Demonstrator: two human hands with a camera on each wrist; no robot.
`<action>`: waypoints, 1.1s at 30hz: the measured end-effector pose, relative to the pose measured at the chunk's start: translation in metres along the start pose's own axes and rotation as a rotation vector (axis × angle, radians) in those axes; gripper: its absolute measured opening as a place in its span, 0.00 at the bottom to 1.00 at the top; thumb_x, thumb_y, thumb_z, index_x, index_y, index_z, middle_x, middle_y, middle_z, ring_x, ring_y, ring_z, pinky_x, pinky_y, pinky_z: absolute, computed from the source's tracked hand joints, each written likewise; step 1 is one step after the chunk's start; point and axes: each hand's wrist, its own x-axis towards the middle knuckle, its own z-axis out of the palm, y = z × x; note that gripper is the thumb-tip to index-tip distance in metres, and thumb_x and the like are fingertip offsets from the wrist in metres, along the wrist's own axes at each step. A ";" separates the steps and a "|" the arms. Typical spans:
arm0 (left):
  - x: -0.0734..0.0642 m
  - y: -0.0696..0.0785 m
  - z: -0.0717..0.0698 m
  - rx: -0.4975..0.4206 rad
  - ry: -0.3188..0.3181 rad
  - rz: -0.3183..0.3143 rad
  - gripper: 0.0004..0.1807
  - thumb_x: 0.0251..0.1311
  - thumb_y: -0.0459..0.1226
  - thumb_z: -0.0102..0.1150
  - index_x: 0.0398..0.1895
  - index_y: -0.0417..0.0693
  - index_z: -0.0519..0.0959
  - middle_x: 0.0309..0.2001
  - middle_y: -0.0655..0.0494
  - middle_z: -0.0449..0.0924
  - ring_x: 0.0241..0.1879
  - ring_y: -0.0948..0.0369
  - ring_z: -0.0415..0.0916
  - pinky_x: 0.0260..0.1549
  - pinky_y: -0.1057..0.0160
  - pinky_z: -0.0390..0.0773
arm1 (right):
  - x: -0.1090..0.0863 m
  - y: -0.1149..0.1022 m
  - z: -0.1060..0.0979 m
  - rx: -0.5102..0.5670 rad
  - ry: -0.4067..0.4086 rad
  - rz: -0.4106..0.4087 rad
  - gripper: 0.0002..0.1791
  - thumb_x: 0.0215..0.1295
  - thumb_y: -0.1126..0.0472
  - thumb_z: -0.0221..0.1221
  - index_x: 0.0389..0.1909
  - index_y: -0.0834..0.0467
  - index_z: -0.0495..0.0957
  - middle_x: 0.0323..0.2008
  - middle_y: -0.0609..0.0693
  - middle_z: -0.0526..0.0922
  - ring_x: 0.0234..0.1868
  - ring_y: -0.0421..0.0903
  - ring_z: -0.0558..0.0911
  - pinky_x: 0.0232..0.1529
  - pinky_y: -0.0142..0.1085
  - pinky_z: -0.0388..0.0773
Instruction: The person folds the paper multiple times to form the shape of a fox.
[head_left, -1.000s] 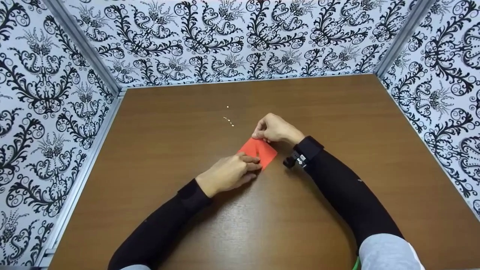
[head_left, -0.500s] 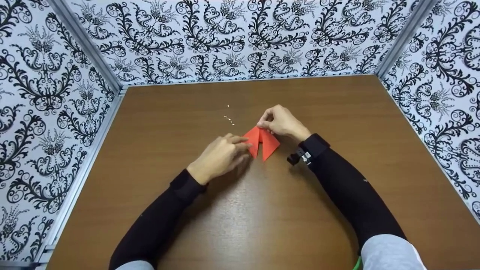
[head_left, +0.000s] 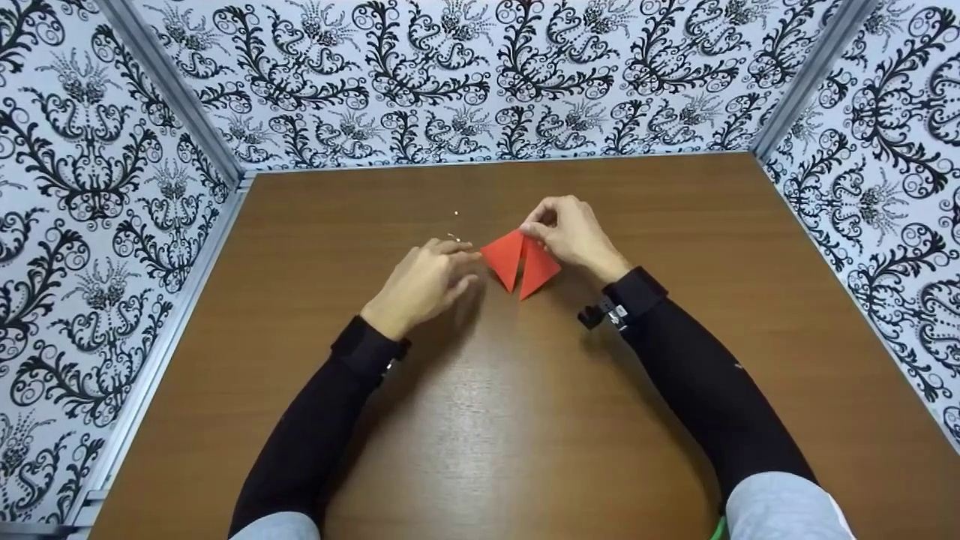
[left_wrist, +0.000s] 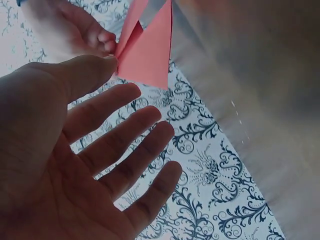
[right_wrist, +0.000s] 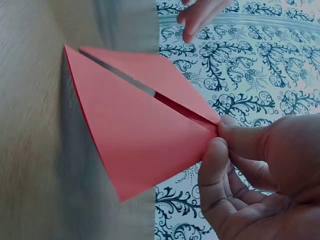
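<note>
A folded piece of red paper [head_left: 504, 257] is raised near the middle of the table, two pointed flaps hanging toward the person with a narrow slit between them. My right hand [head_left: 574, 231] pinches its top corner between thumb and fingers, plain in the right wrist view, where the paper [right_wrist: 135, 125] spreads out from the fingertips. To the left of the paper is my left hand [head_left: 427, 283], its fingers spread and fairly straight. In the left wrist view this hand [left_wrist: 100, 145] shows its palm with nothing in it, the thumb tip overlapping the paper's corner.
Small white specks [head_left: 456, 214] lie on the brown wooden table [head_left: 645, 420] beyond the left hand. Patterned black-and-white panels [head_left: 480, 82] with metal edging stand at the back and both sides. A small black camera [head_left: 592, 316] sits at the right wrist.
The paper has been lifted and moved away from the person by the right hand, its flaps now hanging down. My left hand has come off the paper and shifted left and away from the person.
</note>
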 end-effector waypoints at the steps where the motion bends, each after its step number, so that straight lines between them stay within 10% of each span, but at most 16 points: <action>1: 0.001 -0.002 -0.001 0.002 0.002 -0.014 0.21 0.82 0.40 0.72 0.72 0.43 0.89 0.72 0.40 0.89 0.69 0.38 0.88 0.68 0.36 0.89 | 0.000 -0.001 0.000 0.002 0.018 -0.006 0.06 0.81 0.55 0.75 0.46 0.52 0.94 0.37 0.52 0.93 0.31 0.43 0.87 0.33 0.31 0.81; 8: 0.005 -0.013 -0.006 0.002 0.018 -0.089 0.22 0.83 0.41 0.71 0.73 0.42 0.88 0.73 0.40 0.88 0.71 0.36 0.87 0.70 0.33 0.87 | -0.002 -0.007 0.001 -0.013 0.161 -0.133 0.07 0.80 0.56 0.75 0.47 0.56 0.93 0.42 0.55 0.95 0.38 0.49 0.91 0.39 0.30 0.84; 17: 0.001 -0.023 -0.003 0.041 0.035 -0.131 0.22 0.81 0.41 0.72 0.71 0.42 0.89 0.71 0.41 0.90 0.68 0.36 0.88 0.66 0.34 0.89 | -0.011 -0.004 0.010 -0.040 0.297 -0.362 0.09 0.79 0.61 0.75 0.46 0.64 0.91 0.43 0.61 0.91 0.43 0.57 0.91 0.47 0.53 0.91; 33: -0.003 -0.032 -0.006 0.020 -0.011 -0.218 0.24 0.83 0.43 0.71 0.75 0.45 0.86 0.77 0.42 0.86 0.73 0.37 0.84 0.71 0.32 0.85 | -0.033 0.003 0.020 -0.192 0.249 -0.561 0.07 0.78 0.67 0.74 0.45 0.69 0.87 0.43 0.65 0.87 0.43 0.61 0.93 0.47 0.48 0.96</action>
